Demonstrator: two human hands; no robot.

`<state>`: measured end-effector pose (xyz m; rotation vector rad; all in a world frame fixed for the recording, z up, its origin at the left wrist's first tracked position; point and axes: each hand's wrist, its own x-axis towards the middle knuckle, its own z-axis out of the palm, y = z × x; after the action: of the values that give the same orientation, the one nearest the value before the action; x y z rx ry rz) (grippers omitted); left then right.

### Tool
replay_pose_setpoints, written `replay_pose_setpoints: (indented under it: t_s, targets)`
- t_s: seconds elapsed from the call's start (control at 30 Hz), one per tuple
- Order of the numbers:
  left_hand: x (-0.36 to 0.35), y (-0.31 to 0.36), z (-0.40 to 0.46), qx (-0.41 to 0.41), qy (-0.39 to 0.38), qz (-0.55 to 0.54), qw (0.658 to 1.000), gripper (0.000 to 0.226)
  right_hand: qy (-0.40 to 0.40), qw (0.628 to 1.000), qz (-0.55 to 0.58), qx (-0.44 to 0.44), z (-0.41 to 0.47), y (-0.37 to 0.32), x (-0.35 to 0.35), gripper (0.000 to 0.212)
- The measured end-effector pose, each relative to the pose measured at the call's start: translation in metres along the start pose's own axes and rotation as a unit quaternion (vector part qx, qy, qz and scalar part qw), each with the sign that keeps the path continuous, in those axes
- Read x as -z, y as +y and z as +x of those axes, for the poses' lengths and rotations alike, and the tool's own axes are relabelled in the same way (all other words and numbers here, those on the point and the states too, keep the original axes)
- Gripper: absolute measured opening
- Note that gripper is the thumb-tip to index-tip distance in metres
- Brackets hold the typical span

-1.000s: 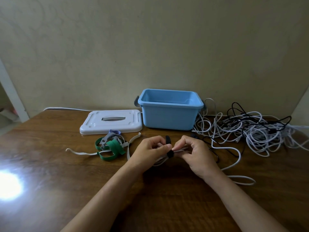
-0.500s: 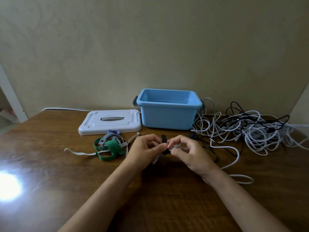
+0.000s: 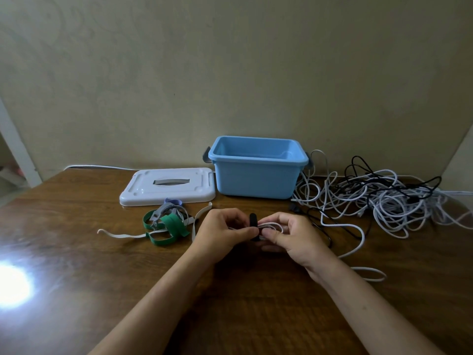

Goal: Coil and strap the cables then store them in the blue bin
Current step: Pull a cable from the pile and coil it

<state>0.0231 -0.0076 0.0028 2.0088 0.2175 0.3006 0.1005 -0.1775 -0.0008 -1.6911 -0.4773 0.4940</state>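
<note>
Nearest, above the wooden surface (image 3: 76, 252): left hand (image 3: 220, 233) and right hand (image 3: 294, 237), fingers curled, pinching a small white cable coil (image 3: 270, 224) with a black strap (image 3: 253, 219) around it. Left of them, loose green, grey and white straps (image 3: 166, 224). Right, tangled cables (image 3: 384, 198). Farther back, white lid (image 3: 167, 185) beside the blue bin (image 3: 257, 167).

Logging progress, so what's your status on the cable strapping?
Both hands, left and right, pinch the white coil, black strap round it. Blue bin open. Nothing blocking.
</note>
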Motion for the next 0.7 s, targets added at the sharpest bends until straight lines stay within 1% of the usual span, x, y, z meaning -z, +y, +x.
replay_pose_setpoints:
  t_s: [0.23,0.37,0.5,0.7]
  targets:
    - [0.0004,0.0031,-0.001,0.019,0.003,-0.023,1.0,0.015,0.018,0.999,-0.034,0.026,-0.0003,0.0018,-0.0006,0.021]
    - [-0.0002,0.005,-0.0027,0.022,-0.01,-0.022,0.999,0.012,0.038,0.996,-0.07,0.046,0.0007,0.0042,0.0002,0.022]
    - [-0.0013,0.0055,-0.0031,0.023,-0.004,-0.025,0.999,0.012,0.047,0.994,-0.083,0.056,0.0018,0.0043,0.0008,0.024]
    - [-0.002,0.0074,-0.0053,0.025,-0.019,-0.033,0.999,0.009,0.062,0.988,-0.112,0.082,0.0012,0.0018,0.0012,0.029]
